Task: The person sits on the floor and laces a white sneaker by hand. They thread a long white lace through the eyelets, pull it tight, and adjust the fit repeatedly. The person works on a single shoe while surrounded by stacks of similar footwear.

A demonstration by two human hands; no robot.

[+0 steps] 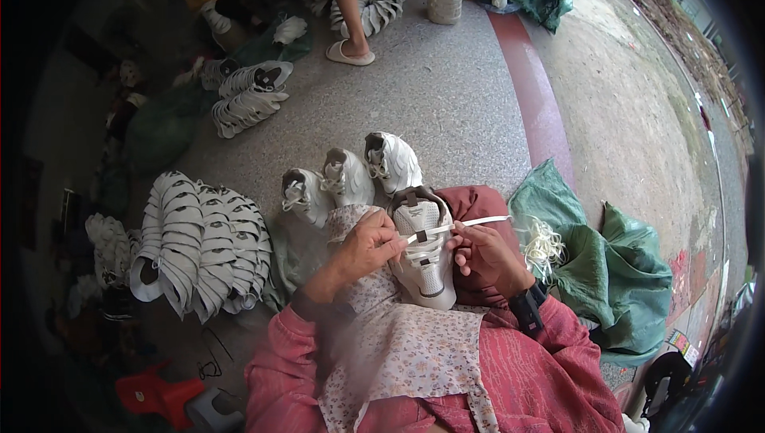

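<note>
A white sneaker (422, 254) rests on the lap, steadied for lacing. Left hand (362, 248) fingers pinch its eyelet edge; right hand (486, 258) fingers are closed on the flat white lace (458, 227), pulling it taut rightward.

On the speckled stone floor (446, 106), three laced white shoes (348, 176) stand just right of the big stack of shoe uppers (199, 242), a green sack (606, 266) farther right.
</note>
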